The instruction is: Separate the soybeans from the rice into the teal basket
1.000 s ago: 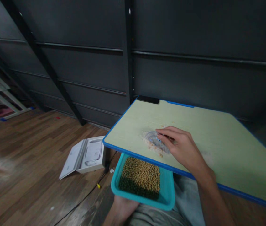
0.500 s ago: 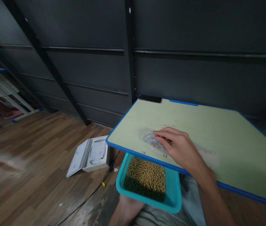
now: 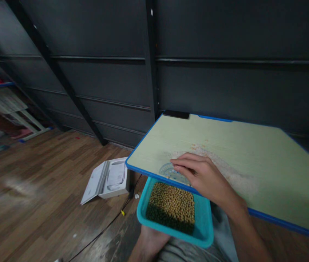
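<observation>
Clear round lid (image 3: 167,170) under right hand (image 3: 201,177)

A small round disc (image 3: 167,170) is set at the near left edge of the counter (image 3: 247,145), with the right hand (image 3: 203,178) laid upon it. Crumbs (image 3: 234,176) are spread behind the hand. Below that edge a tray (image 3: 176,234) is held, beans (image 3: 172,205) lying in it, propped from beneath by what may be the left hand (image 3: 149,244). An open box (image 3: 107,180) is placed on the floor (image 3: 47,189) to the left.
</observation>
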Demonstrator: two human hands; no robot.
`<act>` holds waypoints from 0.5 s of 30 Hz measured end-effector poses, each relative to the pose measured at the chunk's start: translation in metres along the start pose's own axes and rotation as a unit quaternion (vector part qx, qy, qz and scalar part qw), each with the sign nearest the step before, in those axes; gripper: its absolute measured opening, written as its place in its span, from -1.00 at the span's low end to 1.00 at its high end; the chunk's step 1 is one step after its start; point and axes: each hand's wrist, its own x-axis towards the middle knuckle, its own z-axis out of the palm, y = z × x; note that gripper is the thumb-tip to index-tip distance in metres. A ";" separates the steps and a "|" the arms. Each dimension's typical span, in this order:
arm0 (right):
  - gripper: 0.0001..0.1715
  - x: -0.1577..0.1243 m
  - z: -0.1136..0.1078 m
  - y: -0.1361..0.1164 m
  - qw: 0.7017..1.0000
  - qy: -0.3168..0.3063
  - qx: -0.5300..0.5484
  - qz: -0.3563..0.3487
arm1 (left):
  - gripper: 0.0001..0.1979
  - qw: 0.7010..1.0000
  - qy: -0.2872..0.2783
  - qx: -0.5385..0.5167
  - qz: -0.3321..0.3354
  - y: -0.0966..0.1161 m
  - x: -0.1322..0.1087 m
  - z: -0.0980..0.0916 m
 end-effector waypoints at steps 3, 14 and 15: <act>-0.75 0.000 -0.001 -0.001 1.000 -0.005 0.008 -0.005 | -0.57 0.999 -0.023 -0.012 -0.019 0.001 -0.001 -0.004; -0.76 -0.007 -0.019 0.005 1.000 0.012 -0.024 0.003 | -0.61 1.000 0.009 0.024 0.007 -0.005 -0.003 -0.041; -0.77 -0.008 -0.018 0.006 1.000 0.012 -0.024 0.004 | -0.62 1.000 0.013 0.026 0.005 -0.005 -0.004 -0.043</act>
